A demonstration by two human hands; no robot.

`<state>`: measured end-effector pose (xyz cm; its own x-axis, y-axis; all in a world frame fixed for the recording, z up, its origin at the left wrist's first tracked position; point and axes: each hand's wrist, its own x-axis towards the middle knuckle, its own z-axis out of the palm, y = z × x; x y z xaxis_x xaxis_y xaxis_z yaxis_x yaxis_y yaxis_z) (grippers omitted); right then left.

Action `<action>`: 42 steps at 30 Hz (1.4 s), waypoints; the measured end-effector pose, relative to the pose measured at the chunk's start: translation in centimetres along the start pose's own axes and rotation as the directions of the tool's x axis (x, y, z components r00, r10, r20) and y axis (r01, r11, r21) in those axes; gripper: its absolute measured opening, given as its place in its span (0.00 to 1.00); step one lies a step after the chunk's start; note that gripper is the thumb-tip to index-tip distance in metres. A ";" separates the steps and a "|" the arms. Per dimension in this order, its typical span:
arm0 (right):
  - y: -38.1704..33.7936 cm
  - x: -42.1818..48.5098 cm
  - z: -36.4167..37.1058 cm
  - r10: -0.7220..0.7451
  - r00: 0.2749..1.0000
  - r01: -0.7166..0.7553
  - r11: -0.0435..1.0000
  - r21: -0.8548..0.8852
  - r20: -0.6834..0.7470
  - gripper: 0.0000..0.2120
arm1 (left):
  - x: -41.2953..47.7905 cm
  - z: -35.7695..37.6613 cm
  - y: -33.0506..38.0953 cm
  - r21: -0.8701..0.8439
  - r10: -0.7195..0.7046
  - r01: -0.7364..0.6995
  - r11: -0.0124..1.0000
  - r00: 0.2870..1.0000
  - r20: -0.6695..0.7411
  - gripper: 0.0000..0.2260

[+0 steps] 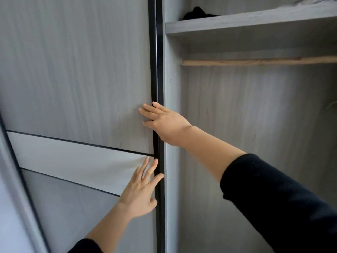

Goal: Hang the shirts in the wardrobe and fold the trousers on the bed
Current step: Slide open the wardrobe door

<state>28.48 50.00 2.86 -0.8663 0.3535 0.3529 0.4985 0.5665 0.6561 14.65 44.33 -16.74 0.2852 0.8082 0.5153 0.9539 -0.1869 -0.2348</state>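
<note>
A grey sliding wardrobe door with a black edge strip fills the left of the view. My right hand lies flat on the door at its black edge, fingers straight and pointing left. Below it my left hand presses flat on the same door, fingers spread against the edge strip. To the right the wardrobe stands open, showing a wooden hanging rail with nothing hanging on the part in view. No shirts or trousers are in view.
A grey shelf runs above the rail with a dark item lying on it at the left. The wardrobe's inner back wall is bare below the rail. A lighter horizontal band crosses the door.
</note>
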 end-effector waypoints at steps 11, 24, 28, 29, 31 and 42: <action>3.0 -9.0 0.2 0.295 0.953 -0.255 0.901 0.351 -0.066 0.19 | 3.9 -2.8 6.0 -0.049 0.006 -0.013 0.999 0.991 -0.134 0.28; 19.4 -34.0 2.5 0.665 0.700 -0.687 0.726 -0.009 0.260 0.20 | 23.8 -6.1 30.9 -0.373 0.095 -0.139 0.917 0.986 -0.134 0.25; 25.2 -39.7 1.5 0.760 0.607 -0.759 0.641 -0.112 0.234 0.16 | 30.1 -8.0 36.7 -0.400 0.131 -0.203 0.894 0.971 -0.200 0.25; 26.6 -40.8 1.3 0.779 0.584 -0.772 0.619 -0.141 0.227 0.15 | 31.6 -8.5 37.7 -0.408 0.132 -0.214 0.888 0.966 -0.221 0.25; 29.1 -42.4 1.2 0.818 0.537 -0.799 0.572 -0.185 0.208 0.16 | 34.4 -9.8 39.4 -0.411 0.136 -0.240 0.879 0.954 -0.266 0.25; 36.9 -43.5 3.3 0.907 0.392 -0.840 0.420 -0.344 0.152 0.19 | 47.8 -16.3 41.2 -0.316 0.136 -0.318 0.894 0.864 -0.486 0.28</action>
<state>84.66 57.97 9.48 0.1178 0.7655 0.6326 0.9260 -0.3148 0.2085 69.09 66.19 11.62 0.4212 0.4014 0.8133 0.7913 -0.6008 -0.1134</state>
